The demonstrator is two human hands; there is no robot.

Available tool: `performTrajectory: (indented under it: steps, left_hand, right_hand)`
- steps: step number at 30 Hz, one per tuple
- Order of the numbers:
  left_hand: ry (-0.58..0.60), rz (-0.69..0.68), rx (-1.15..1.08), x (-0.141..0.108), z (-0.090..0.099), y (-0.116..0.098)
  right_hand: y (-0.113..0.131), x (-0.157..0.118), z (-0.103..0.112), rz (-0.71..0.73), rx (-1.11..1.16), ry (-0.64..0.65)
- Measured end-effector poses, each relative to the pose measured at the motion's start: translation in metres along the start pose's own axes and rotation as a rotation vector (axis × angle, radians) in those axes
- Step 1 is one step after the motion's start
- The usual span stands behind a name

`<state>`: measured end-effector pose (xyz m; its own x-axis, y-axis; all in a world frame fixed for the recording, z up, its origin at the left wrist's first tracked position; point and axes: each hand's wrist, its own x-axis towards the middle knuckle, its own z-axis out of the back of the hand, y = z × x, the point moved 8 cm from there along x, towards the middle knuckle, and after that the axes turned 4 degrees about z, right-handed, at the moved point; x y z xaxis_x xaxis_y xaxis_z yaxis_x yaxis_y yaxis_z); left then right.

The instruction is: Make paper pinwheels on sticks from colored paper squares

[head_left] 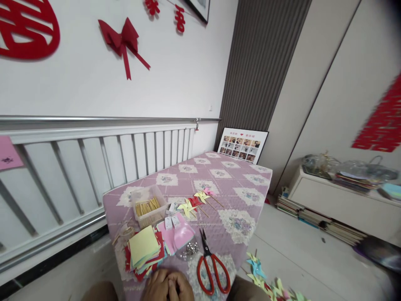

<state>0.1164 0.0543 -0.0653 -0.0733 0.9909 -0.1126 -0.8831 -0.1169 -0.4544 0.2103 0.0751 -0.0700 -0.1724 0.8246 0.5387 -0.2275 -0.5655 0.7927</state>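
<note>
My left hand (158, 286) and my right hand (181, 287) rest side by side at the near edge of the table, touching, fingers curled in. Nothing shows between the fingers, though their undersides are hidden. Just beyond my left hand lies a stack of coloured paper squares (144, 246), yellow on top. Red-handled scissors (209, 267), blades apart, lie to the right of my right hand. Between them sits a clear bag of small metal pieces (190, 249) beside pink packets (179, 232). A clear plastic box (150, 218) holds thin wooden sticks (147, 206).
Several paper pinwheels (188, 207) on sticks lie farther across the flowered tablecloth (216, 173). More pinwheels (257, 267) are on the floor at right. A white radiator (94, 154) runs along the left wall. A photo board (241, 144) leans at the far end; a low cabinet (338, 192) stands right.
</note>
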Motion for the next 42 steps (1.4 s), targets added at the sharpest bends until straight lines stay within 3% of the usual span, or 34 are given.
performTrajectory:
  steps: [3, 21, 27, 33, 36, 42]
  left_hand:
    - [0.009, -0.021, -0.009, -0.002, 0.000, 0.000]
    - [-0.203, -0.041, -0.168, -0.019, 0.024, -0.007]
    - [-0.228, -0.060, -0.163, -0.019, 0.026, -0.003]
    - [-0.328, -0.120, -0.269, -0.025, 0.031, 0.004]
    - [-0.427, -0.148, -0.334, -0.030, 0.047, 0.013]
    - [-0.689, -0.048, -0.204, -0.025, 0.104, 0.055]
  right_hand:
    - [0.000, 0.001, 0.000, -0.010, 0.027, 0.008]
    - [0.033, 0.012, 0.004, -0.165, 0.143, 0.144]
    - [0.029, 0.013, 0.001, -0.185, 0.146, 0.187]
    - [0.022, 0.012, -0.001, -0.211, 0.139, 0.205]
    - [0.020, 0.013, -0.002, -0.209, 0.118, 0.214]
    - [0.022, 0.014, -0.003, -0.168, 0.044, 0.228]
